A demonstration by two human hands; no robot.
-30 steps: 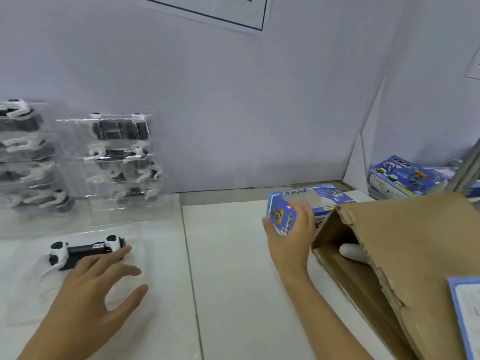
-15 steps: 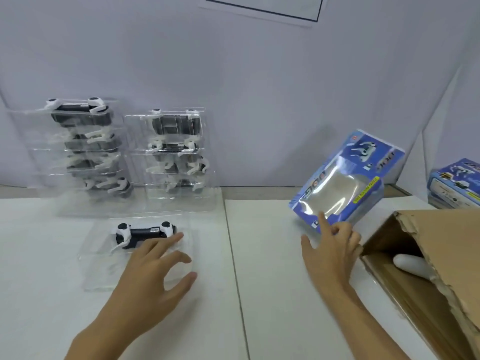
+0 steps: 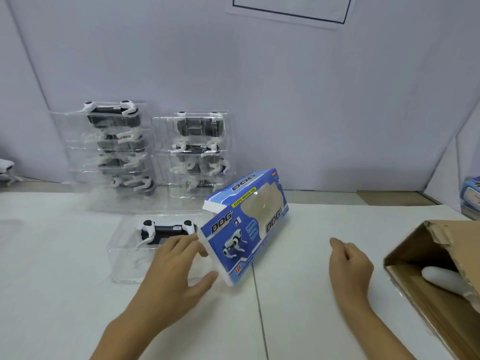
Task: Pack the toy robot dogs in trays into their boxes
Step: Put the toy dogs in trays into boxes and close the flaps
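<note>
Change: since half a second ago, the blue box [image 3: 245,224] is being seen nearer the left hand [image 3: 179,266], leaning on the table, no longer up by the right hand [image 3: 349,266].
Blue box: it is being propped tilted on the white table [image 3: 311,307], its lower corner down, its window face turned to the camera, an end flap at its upper left standing open.
Left hand: it is being held with fingers spread and straight, fingertips at the box's near edge and over the clear tray [image 3: 124,255]; nothing is being gripped.
Right hand: it is being kept loosely curled above the table, apart from the box, with nothing in it.
Toy dog: the black and white toy robot dog [image 3: 166,229] is being kept in the clear tray, just left of the box.
Stacks: two stacks of filled trays [image 3: 155,152] are being kept against the wall behind.
Carton: a brown carton [image 3: 441,268] is being left open at the right.
</note>
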